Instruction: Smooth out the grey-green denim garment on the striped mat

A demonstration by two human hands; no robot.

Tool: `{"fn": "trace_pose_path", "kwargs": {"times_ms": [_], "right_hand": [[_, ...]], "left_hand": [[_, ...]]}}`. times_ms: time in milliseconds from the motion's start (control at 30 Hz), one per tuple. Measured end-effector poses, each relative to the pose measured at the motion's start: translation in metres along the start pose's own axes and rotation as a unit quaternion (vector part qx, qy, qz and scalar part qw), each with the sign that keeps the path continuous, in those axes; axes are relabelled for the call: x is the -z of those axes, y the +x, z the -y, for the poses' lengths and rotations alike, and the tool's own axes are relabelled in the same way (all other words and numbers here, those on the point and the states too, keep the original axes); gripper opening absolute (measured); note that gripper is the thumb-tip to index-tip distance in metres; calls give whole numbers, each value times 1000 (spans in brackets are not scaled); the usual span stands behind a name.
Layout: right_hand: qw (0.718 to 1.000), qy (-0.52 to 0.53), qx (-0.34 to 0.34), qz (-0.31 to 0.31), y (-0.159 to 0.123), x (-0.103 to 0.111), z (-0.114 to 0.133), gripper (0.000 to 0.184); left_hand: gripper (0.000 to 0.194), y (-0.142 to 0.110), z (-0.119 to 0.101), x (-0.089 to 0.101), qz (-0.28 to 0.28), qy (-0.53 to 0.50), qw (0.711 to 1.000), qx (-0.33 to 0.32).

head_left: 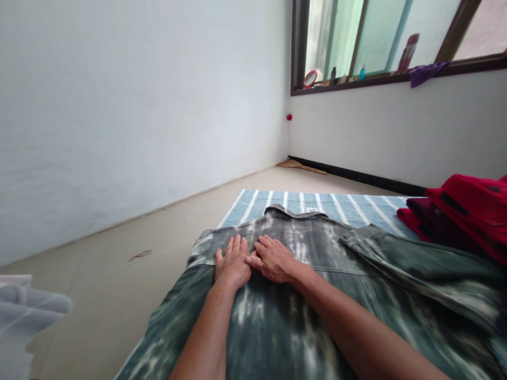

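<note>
My feed looks like a home: folded clothes [471, 203] right, striped sheet [356, 210], broom [301, 166] far, mirror [310, 79] on the far sill [380, 81].

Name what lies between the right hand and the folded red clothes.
In the head view, past the right hand: the green garment, its sleeve, then striped cloth.

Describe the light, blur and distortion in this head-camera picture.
Head view: soft, apparently daylight from the window, whose panes look pale; head view: left hand and right hand read clearly, while the white cloth at lower left and the garment's folded sleeve at right look smeared; head view: wide-angle stretching seems stronger toward the edges.
</note>
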State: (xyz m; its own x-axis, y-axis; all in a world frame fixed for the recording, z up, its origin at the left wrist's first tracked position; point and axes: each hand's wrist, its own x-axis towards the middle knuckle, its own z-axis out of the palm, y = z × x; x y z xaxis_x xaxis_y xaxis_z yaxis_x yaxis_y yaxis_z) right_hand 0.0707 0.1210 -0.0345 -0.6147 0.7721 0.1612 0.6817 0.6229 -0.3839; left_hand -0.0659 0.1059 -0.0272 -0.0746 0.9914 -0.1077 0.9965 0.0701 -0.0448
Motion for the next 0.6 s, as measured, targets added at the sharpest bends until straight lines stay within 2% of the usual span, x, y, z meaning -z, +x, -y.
{"fn": "trace_pose_path", "kwargs": {"times_ms": [233,600], "right_hand": [[1000,-3,-19,19,-6,5,0,69],[999,-41,-27,11,-10,8,2,68]], "left_hand": [[57,-2,0,2,-15,5,1000,-5],[51,-1,-1,-1,-61,-18,998,17]]}}
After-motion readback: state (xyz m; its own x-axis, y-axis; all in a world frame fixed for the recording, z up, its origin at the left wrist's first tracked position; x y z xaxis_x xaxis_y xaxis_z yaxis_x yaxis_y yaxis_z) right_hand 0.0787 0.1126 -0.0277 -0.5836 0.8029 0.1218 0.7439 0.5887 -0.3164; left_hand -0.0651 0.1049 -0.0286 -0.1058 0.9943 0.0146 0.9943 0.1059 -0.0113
